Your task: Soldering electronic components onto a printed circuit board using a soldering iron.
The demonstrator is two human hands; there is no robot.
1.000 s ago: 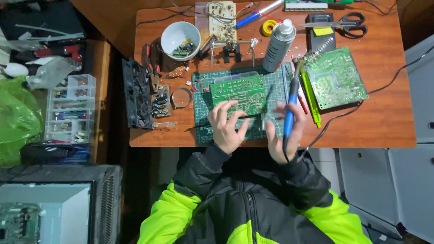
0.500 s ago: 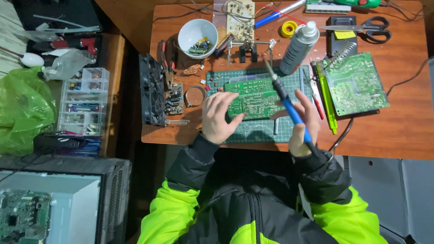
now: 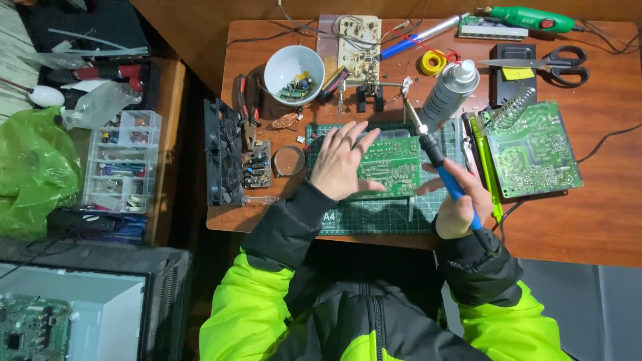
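Note:
My left hand (image 3: 342,162) lies flat with spread fingers on the left part of a green circuit board (image 3: 394,168), which rests on a green cutting mat (image 3: 374,215). My right hand (image 3: 460,204) grips the blue handle of a soldering iron (image 3: 438,160). The iron slants up and to the left, and its metal tip sits above the board's far edge, close to a grey spray can (image 3: 448,95).
A second green circuit board (image 3: 535,150) lies at the right on a dark tray. A white bowl (image 3: 293,70) with small parts, pliers (image 3: 246,107), scissors (image 3: 555,65), a black fan (image 3: 219,154) and a clear parts box (image 3: 122,160) sit around on the wooden table (image 3: 588,220).
My left hand has flattened out on the board. My right hand has swung the soldering iron from nearly upright to slanting up-left over the board. The head camera has moved closer.

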